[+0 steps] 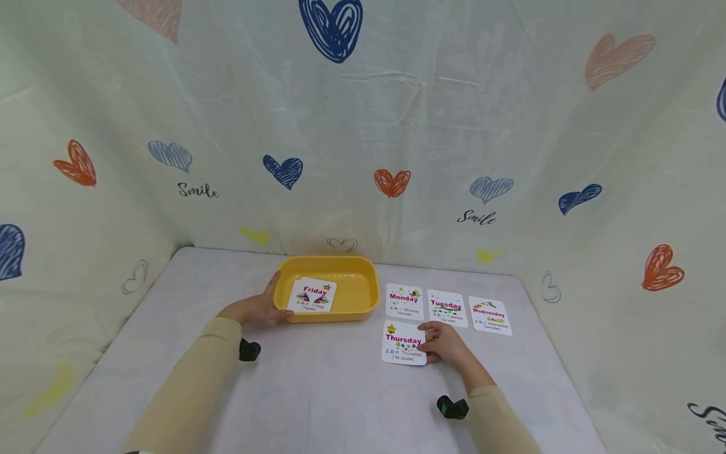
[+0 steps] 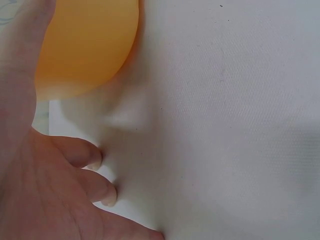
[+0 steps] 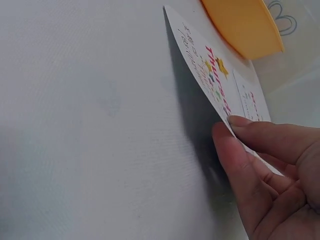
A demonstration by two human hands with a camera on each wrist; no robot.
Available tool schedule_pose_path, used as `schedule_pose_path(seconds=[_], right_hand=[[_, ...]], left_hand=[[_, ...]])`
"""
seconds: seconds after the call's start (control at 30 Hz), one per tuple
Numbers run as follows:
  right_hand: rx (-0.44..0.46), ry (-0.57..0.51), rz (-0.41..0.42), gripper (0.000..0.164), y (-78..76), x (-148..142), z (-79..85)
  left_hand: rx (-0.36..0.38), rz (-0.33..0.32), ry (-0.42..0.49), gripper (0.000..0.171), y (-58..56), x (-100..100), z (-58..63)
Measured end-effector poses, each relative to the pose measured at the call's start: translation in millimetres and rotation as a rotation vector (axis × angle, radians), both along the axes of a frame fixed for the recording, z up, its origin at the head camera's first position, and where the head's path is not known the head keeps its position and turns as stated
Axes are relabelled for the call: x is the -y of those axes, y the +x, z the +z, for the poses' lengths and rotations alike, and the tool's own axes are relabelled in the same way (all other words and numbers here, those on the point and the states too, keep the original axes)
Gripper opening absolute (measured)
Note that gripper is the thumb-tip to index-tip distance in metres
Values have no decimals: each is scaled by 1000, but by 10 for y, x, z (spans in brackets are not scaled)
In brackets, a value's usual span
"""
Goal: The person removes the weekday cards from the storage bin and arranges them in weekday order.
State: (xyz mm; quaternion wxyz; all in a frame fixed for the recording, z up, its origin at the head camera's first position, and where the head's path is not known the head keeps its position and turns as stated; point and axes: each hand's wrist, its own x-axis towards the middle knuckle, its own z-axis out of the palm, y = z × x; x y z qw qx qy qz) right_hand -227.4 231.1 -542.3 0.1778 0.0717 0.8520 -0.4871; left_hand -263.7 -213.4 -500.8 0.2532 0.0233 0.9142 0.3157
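Observation:
A yellow tray (image 1: 358, 309) stands at the back of the table with a Friday card (image 1: 312, 295) inside, at its left end. My left hand (image 1: 262, 308) holds that end, thumb over the front rim and a finger along the side. In the left wrist view, other fingertips (image 2: 92, 155) touch the white surface beside the tray (image 2: 90, 55). Thumb and finger of my right hand (image 1: 445, 343) pinch the right edge of a Thursday card (image 1: 401, 353). The right wrist view has this card (image 3: 200, 65) tilted, its near edge lifted with a shadow underneath.
Behind the Thursday card a row runs left to right: Monday card (image 1: 404, 302), Tuesday card (image 1: 448, 309), Wednesday card (image 1: 490, 316). A white curtain (image 1: 431, 126) printed with hearts encloses the table (image 1: 317, 391) at the back and sides. Small black devices sit by both wrists.

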Motion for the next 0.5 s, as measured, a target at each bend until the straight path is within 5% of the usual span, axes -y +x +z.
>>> schedule_pose_path(seconds=[0.5], right_hand=[[47, 95, 10, 45, -48, 23, 65]], left_hand=[[4, 14, 6, 126, 19, -11, 9]])
